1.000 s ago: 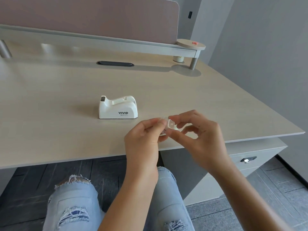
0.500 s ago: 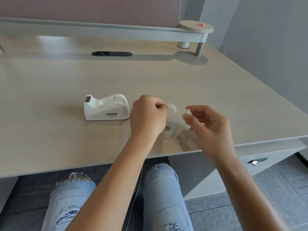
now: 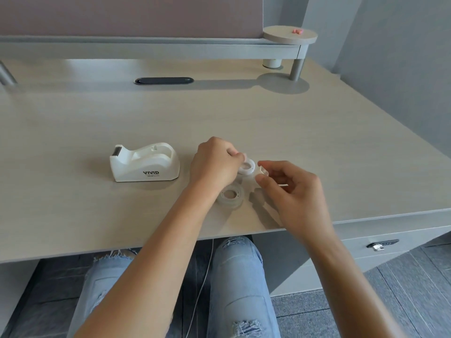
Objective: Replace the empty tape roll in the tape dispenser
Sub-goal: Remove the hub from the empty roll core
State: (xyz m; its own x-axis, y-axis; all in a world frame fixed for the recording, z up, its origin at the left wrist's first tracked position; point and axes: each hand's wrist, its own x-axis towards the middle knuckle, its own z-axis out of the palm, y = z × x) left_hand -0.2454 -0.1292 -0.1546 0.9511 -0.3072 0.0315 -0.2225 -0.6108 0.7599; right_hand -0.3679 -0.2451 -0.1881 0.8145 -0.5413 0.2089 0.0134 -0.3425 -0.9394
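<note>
A white tape dispenser (image 3: 145, 165) marked VIVID stands on the desk with its roll bay empty. To its right my left hand (image 3: 214, 162) pinches a thin white ring, the empty tape core (image 3: 247, 166). My right hand (image 3: 291, 191) holds a small white hub piece (image 3: 263, 171) at its fingertips, close beside that core. A clear tape roll (image 3: 230, 195) lies flat on the desk just below and between my two hands.
The light wooden desk (image 3: 317, 147) ends at its front edge near my knees. A black cable slot (image 3: 163, 80) sits at the back under a raised shelf (image 3: 156, 45). A round side shelf (image 3: 290, 34) carries a small pink object. A drawer with a lock (image 3: 380, 245) is lower right.
My hands moved forward from the desk's front edge and separated the white pieces. The clear tape roll now lies on the desk. The view shifted down and closer.
</note>
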